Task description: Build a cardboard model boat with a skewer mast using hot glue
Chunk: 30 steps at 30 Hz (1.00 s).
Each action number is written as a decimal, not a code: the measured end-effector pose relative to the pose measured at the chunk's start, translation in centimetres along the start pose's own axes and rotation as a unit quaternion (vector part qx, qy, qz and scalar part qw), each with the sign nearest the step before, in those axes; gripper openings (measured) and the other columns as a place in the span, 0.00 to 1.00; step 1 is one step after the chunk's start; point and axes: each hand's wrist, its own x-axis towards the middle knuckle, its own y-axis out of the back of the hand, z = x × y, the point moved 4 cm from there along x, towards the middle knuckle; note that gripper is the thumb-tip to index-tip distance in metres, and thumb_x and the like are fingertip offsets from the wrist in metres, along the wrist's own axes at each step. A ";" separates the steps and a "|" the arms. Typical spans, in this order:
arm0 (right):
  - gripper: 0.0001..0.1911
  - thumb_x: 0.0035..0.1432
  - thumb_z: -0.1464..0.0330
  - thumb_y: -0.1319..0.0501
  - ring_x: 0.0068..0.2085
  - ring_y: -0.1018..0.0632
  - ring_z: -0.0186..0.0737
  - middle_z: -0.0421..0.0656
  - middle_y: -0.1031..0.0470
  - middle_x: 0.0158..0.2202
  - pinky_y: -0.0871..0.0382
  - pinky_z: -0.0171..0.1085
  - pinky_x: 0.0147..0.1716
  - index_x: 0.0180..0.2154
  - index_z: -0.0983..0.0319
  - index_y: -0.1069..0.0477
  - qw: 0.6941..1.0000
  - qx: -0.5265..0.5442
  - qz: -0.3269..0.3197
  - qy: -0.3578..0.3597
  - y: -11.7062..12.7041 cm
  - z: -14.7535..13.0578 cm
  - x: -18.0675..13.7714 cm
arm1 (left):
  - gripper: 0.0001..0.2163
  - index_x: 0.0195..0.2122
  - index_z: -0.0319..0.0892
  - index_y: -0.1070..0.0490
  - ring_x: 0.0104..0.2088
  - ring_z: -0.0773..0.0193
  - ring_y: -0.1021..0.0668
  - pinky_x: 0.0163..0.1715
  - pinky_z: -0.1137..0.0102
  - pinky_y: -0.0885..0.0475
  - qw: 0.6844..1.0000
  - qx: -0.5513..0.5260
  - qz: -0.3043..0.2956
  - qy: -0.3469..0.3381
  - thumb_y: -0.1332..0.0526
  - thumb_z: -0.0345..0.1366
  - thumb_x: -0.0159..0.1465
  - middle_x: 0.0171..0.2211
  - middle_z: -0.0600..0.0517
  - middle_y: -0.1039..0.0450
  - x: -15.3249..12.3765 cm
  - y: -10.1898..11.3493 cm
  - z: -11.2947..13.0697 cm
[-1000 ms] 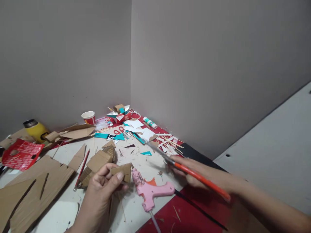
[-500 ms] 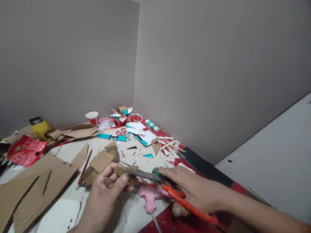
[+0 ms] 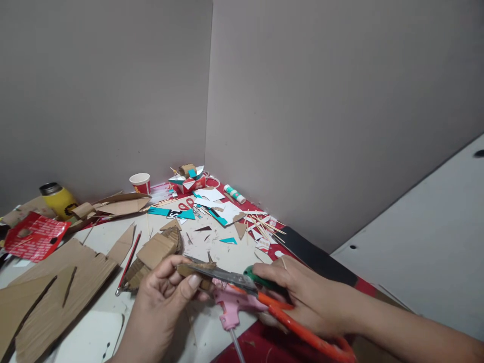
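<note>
Between thumb and fingers, my left hand (image 3: 166,297) grips a small piece of cardboard (image 3: 185,270). My right hand (image 3: 298,290) is closed round the handles of large scissors (image 3: 280,302), one orange and one green. The scissor blades lie across the cardboard piece, close to my left fingertips, and a thin sliver stands up at the cut edge. Below the scissors rests a pink glue gun (image 3: 230,305) with a clear glue stick in its back, partly hidden by my hands. Just behind my left hand stands a shaped cardboard construction (image 3: 159,247).
Large cardboard sheets (image 3: 64,297) and a red pencil (image 3: 128,264) lie at left. Behind are a yellow bottle (image 3: 58,201), a paper cup (image 3: 140,183), a small model boat (image 3: 188,179), a glue stick tube (image 3: 234,193), wooden skewers (image 3: 264,223) and paper scraps. Grey partitions enclose the back.
The scissor blades have moved further over the cardboard piece and closed more, and a sliver now lifts from its edge. The whole view has shifted slightly.
</note>
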 end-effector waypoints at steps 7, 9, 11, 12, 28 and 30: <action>0.19 0.60 0.53 0.46 0.24 0.35 0.36 0.42 0.34 0.21 0.39 0.34 0.24 0.29 0.62 0.31 0.997 -0.021 0.074 0.011 -0.8 1.2 -0.4 | 0.08 0.33 0.41 0.24 0.28 0.69 0.23 0.31 0.76 0.26 0.999 0.025 0.010 0.021 0.30 0.38 0.55 0.28 0.53 0.23 0.1 0.3 -0.4; 0.20 0.61 0.52 0.46 0.23 0.35 0.35 0.41 0.34 0.21 0.39 0.33 0.23 0.31 0.62 0.32 0.995 0.020 0.097 0.002 -0.9 2.0 -0.2 | 0.09 0.32 0.41 0.25 0.28 0.69 0.23 0.31 0.77 0.27 0.999 0.036 0.025 0.012 0.30 0.39 0.54 0.28 0.53 0.23 0.3 0.7 -0.1; 0.18 0.62 0.54 0.46 0.21 0.38 0.32 0.37 0.37 0.20 0.42 0.31 0.21 0.29 0.61 0.35 0.991 0.091 0.100 -0.001 -1.0 2.8 0.1 | 0.10 0.33 0.42 0.25 0.28 0.71 0.24 0.30 0.79 0.27 0.997 0.040 0.059 -0.011 0.29 0.39 0.53 0.28 0.54 0.24 0.6 1.4 0.9; 0.17 0.62 0.56 0.46 0.20 0.40 0.31 0.35 0.40 0.19 0.43 0.31 0.20 0.27 0.60 0.38 0.987 0.119 0.103 0.001 -1.0 3.1 0.2 | 0.11 0.34 0.42 0.25 0.28 0.71 0.24 0.30 0.80 0.27 0.996 0.039 0.081 -0.026 0.29 0.39 0.53 0.29 0.55 0.24 0.7 1.8 1.5; 0.17 0.54 0.53 0.40 0.27 0.31 0.39 0.42 0.31 0.28 0.35 0.38 0.28 0.35 0.60 0.35 0.997 0.019 0.075 -0.019 1.3 0.5 1.1 | 0.13 0.33 0.45 0.24 0.28 0.65 0.18 0.29 0.77 0.21 0.973 -0.044 0.175 -0.146 0.26 0.31 0.47 0.28 0.57 0.22 -0.6 2.3 6.5; 0.19 0.54 0.51 0.40 0.28 0.31 0.40 0.43 0.30 0.29 0.35 0.39 0.29 0.36 0.60 0.35 0.998 0.003 0.062 -0.011 0.9 0.1 1.5 | 0.13 0.33 0.44 0.25 0.27 0.65 0.18 0.29 0.77 0.22 0.979 -0.047 0.159 -0.120 0.26 0.33 0.48 0.27 0.56 0.22 -0.6 2.0 5.7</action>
